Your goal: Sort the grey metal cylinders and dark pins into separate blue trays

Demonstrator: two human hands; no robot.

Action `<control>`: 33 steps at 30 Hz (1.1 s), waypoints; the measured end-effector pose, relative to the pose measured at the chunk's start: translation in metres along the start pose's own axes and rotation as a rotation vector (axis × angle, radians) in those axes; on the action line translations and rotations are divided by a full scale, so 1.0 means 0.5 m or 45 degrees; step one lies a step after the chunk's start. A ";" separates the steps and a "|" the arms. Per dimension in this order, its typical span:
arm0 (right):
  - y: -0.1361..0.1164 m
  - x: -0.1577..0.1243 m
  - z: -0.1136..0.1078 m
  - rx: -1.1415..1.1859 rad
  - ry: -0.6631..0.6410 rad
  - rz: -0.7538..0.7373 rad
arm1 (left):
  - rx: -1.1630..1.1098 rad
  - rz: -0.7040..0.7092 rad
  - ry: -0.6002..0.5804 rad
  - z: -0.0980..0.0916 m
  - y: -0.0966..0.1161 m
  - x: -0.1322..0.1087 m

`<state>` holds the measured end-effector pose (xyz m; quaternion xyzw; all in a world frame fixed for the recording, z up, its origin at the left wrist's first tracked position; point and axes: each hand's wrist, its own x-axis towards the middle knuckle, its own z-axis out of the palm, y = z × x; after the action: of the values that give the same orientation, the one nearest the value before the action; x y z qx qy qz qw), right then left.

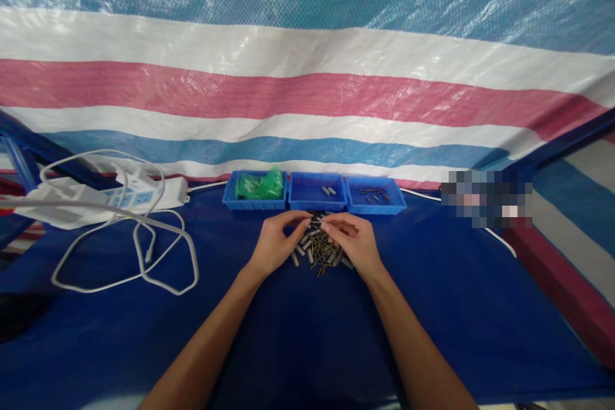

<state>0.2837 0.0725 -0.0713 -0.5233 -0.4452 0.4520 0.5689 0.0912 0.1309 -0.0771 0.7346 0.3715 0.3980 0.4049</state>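
Observation:
A pile of small metal parts (319,255) lies on the blue table, mixing thin dark and brassy screw-like rods with short grey cylinders (295,259). Over the far side of this pile, my left hand (278,240) is closed, thumb and index finger pinched together. My right hand (354,238) pinches close beside it, its other fingers curled over the pile's right edge. A thin, pale metallic piece seems to show between the fingertips, too small to name. Just beyond the hands, the middle blue tray (307,193) holds a couple of grey cylinders (328,191).
The left blue tray (230,204) contains green plastic bags (259,186). Several thin dark rods (377,195) lie in the right blue tray (400,205). White power strips (144,195) and a looped white cable (185,230) occupy the table's left. A striped tarp (307,96) hangs behind.

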 end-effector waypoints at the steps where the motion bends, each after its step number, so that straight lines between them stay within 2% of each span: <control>1: -0.003 0.002 -0.007 -0.021 0.062 -0.022 | 0.137 0.059 -0.014 -0.004 -0.004 0.000; 6: -0.012 0.014 -0.047 -0.143 0.498 -0.235 | 0.508 0.278 -0.150 -0.022 -0.025 0.002; 8: -0.010 0.018 -0.058 -0.161 0.566 -0.241 | 0.604 0.317 -0.214 -0.026 -0.028 0.002; 12: 0.002 0.021 -0.062 -0.103 0.526 -0.186 | 0.785 0.335 -0.255 -0.030 -0.029 0.001; 17: 0.014 0.021 -0.053 -0.087 0.451 -0.167 | 0.968 0.289 -0.218 -0.040 -0.030 -0.001; 20: 0.015 0.021 -0.044 -0.085 0.435 -0.163 | 0.994 0.228 -0.194 -0.046 -0.031 0.000; 26: 0.012 0.019 -0.030 -0.060 0.406 -0.089 | 1.044 0.203 -0.274 -0.040 -0.038 -0.003; 29: 0.010 0.018 -0.029 -0.056 0.390 -0.094 | 0.960 0.220 -0.215 -0.034 -0.040 -0.005; 33: 0.006 0.016 -0.028 -0.051 0.377 -0.108 | 0.638 0.274 -0.009 -0.033 -0.024 -0.002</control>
<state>0.2990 0.0779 -0.0748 -0.5762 -0.3872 0.3364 0.6364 0.0733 0.1398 -0.0820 0.8484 0.3769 0.3319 0.1673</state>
